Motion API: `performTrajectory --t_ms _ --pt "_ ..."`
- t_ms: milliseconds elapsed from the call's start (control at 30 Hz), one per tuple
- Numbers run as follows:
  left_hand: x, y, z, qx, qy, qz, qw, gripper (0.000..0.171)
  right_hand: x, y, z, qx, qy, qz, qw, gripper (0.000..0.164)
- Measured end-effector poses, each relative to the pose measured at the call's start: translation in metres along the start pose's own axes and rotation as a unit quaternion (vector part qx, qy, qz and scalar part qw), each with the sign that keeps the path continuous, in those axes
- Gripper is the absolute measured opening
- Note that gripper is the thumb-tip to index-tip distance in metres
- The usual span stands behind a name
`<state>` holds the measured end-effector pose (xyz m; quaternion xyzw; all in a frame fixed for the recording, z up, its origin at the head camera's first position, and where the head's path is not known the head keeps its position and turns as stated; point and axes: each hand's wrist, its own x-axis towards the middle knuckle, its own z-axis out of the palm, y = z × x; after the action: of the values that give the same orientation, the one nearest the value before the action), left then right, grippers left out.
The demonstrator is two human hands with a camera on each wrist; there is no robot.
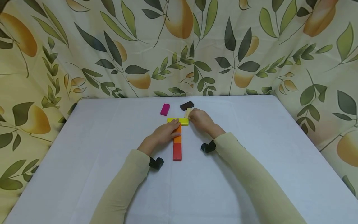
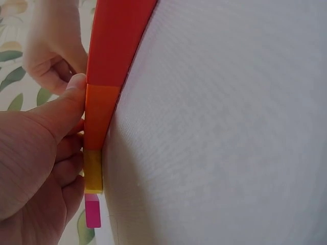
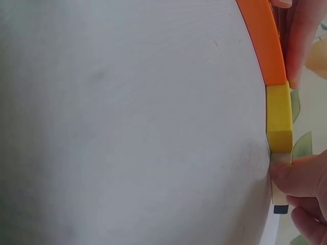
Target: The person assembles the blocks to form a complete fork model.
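My left hand (image 1: pixel 162 133) lies over the yellow block (image 1: pixel 184 122) and the orange block (image 1: pixel 177 140), its fingertips touching their tops. In the left wrist view, the thumb rests on the orange block near its seam with the red block (image 2: pixel 115 46). These blocks form a T, with yellow as the crossbar and orange then red as the stem. The right hand (image 1: pixel 202 120) pinches a cream block (image 1: pixel 186 113) at the right end of the yellow one. In the right wrist view, the thumb presses the cream block's side, and its end meets the yellow block.
Beyond the T lie a magenta block (image 1: pixel 165 109) at left and a dark brown or black block (image 1: pixel 187 105) at right, close to the cream block. They stand on a white-covered table (image 1: pixel 84 140) with a leaf-and-fruit curtain (image 1: pixel 112 46) behind it.
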<state>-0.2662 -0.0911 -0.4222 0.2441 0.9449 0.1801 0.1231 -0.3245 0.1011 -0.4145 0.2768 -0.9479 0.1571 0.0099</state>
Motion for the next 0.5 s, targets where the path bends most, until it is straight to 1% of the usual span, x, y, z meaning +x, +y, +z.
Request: performTrajectory --t_ms 133,367,500 --pt "-0.0003 0.0004 -0.0008 -0.002 -0.003 -0.002 1.0 0.059 0.0013 0.0003 0.0009 0.004 0.001 0.006 1.0 0.016" --pt "-0.0008 -0.0001 -0.0014 -0.002 0.001 0.001 1.0 0.059 0.0029 -0.0017 0.001 -0.012 0.012 -0.012 1.0 0.013" --pt "-0.0008 -0.0005 -0.0012 0.0 -0.003 0.002 1.0 0.059 0.0032 -0.0025 0.0014 -0.016 0.013 -0.013 1.0 0.014"
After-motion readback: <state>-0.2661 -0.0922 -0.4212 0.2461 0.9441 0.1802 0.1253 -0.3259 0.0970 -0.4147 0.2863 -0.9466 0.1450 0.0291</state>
